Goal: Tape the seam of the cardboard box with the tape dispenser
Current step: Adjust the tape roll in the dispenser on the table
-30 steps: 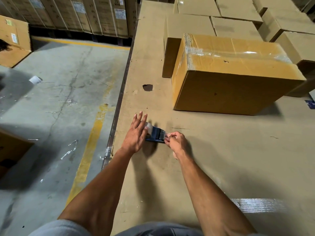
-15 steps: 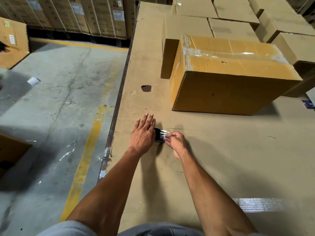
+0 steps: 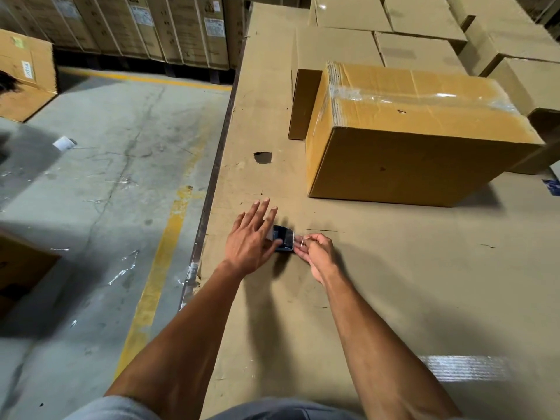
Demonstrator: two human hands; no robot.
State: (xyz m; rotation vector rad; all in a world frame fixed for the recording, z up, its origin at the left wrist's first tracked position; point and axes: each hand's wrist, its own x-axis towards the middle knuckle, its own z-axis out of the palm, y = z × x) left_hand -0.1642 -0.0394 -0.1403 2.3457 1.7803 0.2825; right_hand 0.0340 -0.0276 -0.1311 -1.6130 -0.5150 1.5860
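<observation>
A dark blue tape dispenser (image 3: 283,239) lies on the cardboard-covered table (image 3: 394,283). My left hand (image 3: 250,241) rests on its left side, fingers stretched forward, covering the tape roll. My right hand (image 3: 315,253) pinches the clear tape end at the dispenser's right edge. The cardboard box (image 3: 409,137) stands beyond, a hand's length away, with clear tape along its top seam and over its left end.
Several plain boxes (image 3: 418,47) are packed behind and right of the taped box. A small hole (image 3: 262,157) marks the table. The table's left edge (image 3: 212,183) drops to a concrete floor with a yellow line (image 3: 160,262). More cartons (image 3: 24,74) stand left.
My left hand has slid further over the dispenser, hiding most of it. My right hand keeps pinching the tape end. The view shifted slightly.
</observation>
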